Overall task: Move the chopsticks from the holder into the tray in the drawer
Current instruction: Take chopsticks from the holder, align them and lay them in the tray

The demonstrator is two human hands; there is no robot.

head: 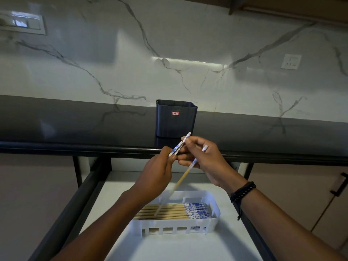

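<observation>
Above an open drawer [116,194], the left hand [156,174] pinches the blue-patterned end of one chopstick [178,146]. The right hand [207,161] grips a second chopstick [183,177], which slants down toward the white tray [175,228]. More chopsticks [169,211] lie in the tray. A dark holder [176,119] stands on the counter [75,125] behind.

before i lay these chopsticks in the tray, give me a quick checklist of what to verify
1. Grip: left hand and right hand both pinch the held chopsticks: ok.
2. Drawer open, tray below the hands: ok.
3. Room in the tray: laid chopsticks lie flat, with a bare strip along the far wall: ok.
4. Patterned ends match: laid ones point right, held ones up and right: ok.
5. Holder emptied: inside hidden: cannot tell.
</observation>
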